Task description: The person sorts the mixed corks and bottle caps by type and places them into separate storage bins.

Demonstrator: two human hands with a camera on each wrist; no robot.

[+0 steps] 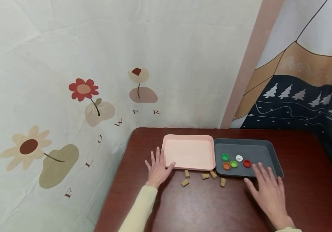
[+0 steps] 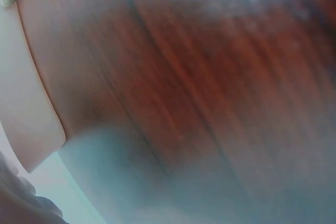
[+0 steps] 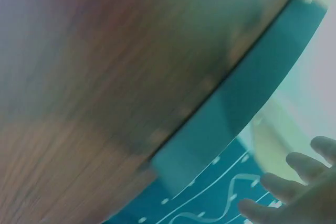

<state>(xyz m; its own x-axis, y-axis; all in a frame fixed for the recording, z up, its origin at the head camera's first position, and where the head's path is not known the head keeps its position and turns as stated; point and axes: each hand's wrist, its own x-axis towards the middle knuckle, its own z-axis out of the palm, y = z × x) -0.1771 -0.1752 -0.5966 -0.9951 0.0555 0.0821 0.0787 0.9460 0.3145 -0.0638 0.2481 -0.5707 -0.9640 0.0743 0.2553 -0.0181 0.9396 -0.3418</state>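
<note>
My left hand [image 1: 157, 170] is spread flat at the left front corner of a pink tray [image 1: 189, 168], its thumb at the tray's front edge. Over the right front part of a grey tray [image 1: 241, 143], the straight fingers of my right hand [image 1: 270, 193] reach across the rim; nothing is in its grasp. Green [image 1: 225, 157], orange [image 1: 226, 166], light green [image 1: 234, 164], white [image 1: 239, 158] and red bottle caps [image 1: 247, 163] lie in the grey tray. In the right wrist view, the fingers [image 3: 304, 169] show at lower right.
In front of the trays several corks lie scattered on the dark red table [image 1: 195, 206], among them an upright-pointing cork [image 1: 187, 174] and a cork by the grey tray [image 1: 223, 182]. The two trays stand side by side. A printed curtain [image 1: 183, 80] hangs behind the table.
</note>
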